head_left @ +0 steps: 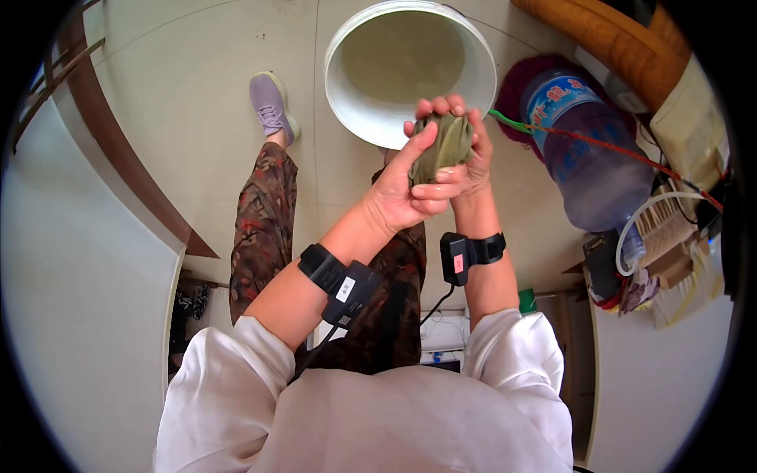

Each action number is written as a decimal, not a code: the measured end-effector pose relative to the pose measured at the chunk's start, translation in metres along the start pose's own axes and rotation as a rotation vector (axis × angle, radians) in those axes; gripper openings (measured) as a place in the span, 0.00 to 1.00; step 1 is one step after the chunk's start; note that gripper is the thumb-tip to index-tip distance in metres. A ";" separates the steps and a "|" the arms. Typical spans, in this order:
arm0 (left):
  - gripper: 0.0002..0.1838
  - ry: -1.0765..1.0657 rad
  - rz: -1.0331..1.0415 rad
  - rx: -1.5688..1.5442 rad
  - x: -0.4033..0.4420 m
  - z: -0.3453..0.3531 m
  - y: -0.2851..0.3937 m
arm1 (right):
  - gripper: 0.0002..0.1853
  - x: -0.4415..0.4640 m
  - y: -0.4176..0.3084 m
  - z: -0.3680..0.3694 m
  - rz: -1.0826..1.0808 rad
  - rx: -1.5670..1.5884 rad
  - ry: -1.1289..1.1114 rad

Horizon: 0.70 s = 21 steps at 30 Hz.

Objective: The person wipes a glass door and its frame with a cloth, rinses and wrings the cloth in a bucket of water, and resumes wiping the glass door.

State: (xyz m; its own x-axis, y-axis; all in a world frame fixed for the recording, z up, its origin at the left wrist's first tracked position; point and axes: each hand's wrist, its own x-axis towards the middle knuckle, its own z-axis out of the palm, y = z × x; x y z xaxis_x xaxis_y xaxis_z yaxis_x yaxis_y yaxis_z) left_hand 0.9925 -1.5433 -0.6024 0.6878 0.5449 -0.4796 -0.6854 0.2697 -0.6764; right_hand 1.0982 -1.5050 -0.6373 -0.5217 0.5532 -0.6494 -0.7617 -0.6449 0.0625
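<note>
Between my two hands is a bunched olive-green cloth (443, 150), squeezed into a compact wad. My left hand (398, 188) wraps it from the left, with the thumb pressed along its side and the fingers curled across its lower part. From the right, my right hand (478, 165) grips the same cloth, its fingertips showing over the top. Both hands are at the near rim of a white bucket (335, 98), slightly on its right side. Cloudy water (406, 59) lies inside the bucket.
A large blue water bottle (595, 150) lies on the right, with a red-and-green cord (607, 140) running across it. Wooden furniture (607, 35) stands at the upper right. My shoe (272, 106) rests on the tiled floor (197, 87) left of the bucket. Cables hang from my wrist devices (455, 258).
</note>
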 end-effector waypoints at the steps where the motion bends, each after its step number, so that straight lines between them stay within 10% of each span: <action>1: 0.25 -0.004 0.022 0.029 -0.001 0.000 -0.003 | 0.09 0.004 -0.004 -0.002 -0.001 -0.001 0.003; 7: 0.14 0.187 -0.110 0.232 -0.008 0.008 0.026 | 0.11 0.019 -0.029 0.016 0.137 -0.448 0.259; 15: 0.16 0.663 -0.096 1.395 0.023 -0.022 0.045 | 0.14 0.045 -0.030 -0.019 0.233 -0.761 0.407; 17: 0.23 0.792 0.206 2.087 0.038 -0.036 0.045 | 0.13 0.054 -0.028 -0.028 0.161 -0.793 0.457; 21: 0.22 0.987 0.081 2.124 0.044 -0.033 0.049 | 0.12 0.070 -0.017 -0.047 0.025 -0.982 0.600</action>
State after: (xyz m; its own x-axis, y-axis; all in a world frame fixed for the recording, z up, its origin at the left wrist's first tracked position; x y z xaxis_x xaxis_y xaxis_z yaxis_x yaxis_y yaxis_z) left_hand 0.9971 -1.5325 -0.6749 0.0774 0.3636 -0.9283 0.5395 0.7678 0.3457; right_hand 1.0927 -1.4807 -0.7194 -0.0646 0.3644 -0.9290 0.0117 -0.9306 -0.3659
